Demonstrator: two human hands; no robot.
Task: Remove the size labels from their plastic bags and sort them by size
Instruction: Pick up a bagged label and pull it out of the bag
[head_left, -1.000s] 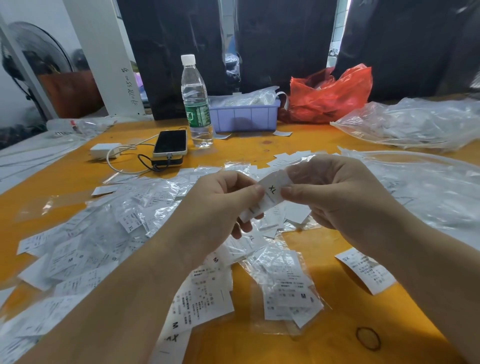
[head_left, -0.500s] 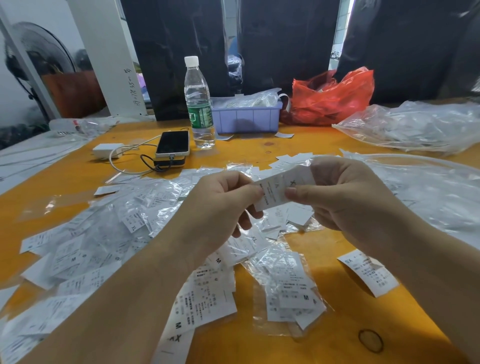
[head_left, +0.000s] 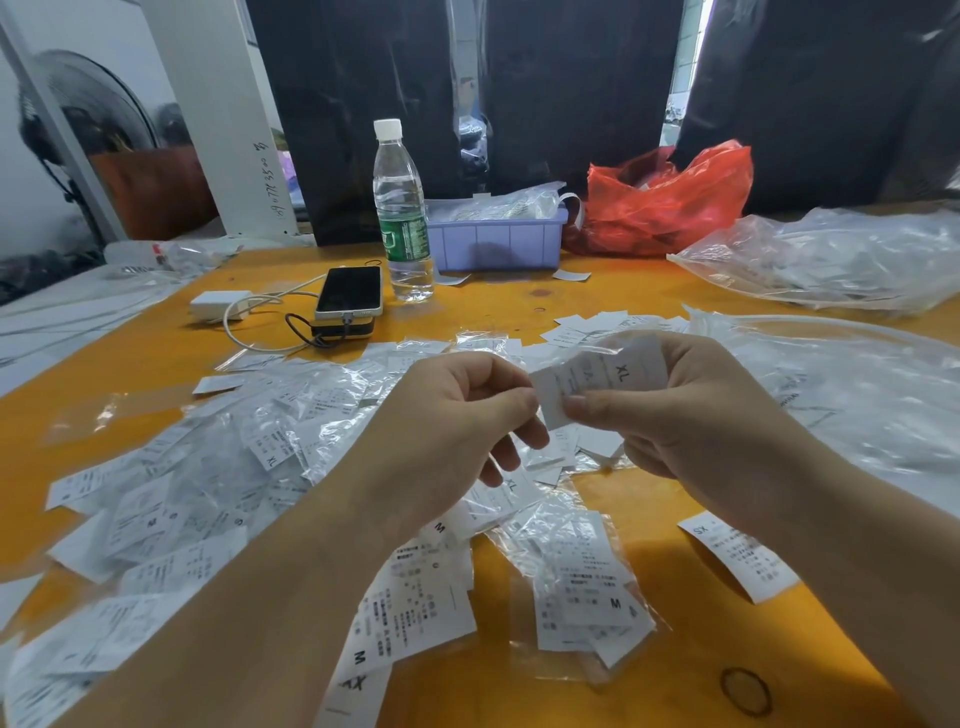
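Observation:
Both hands are raised above the orange table. My left hand and my right hand pinch the same small clear bag holding white XL labels; the left grips its left edge, the right its lower and right side. Below lie many bagged and loose size labels. A clear bag of M labels lies near the front, loose M labels beside it, and a single label marked SX at the right.
A water bottle, a phone on a power bank with a white charger and cable, a purple tray and a red bag stand at the back. Large clear bags fill the right. A rubber band lies front right.
The XL label bag has been turned from slanting to nearly level and shifted right. My right hand's fingers now wrap its right end, and the left hand holds only its left edge.

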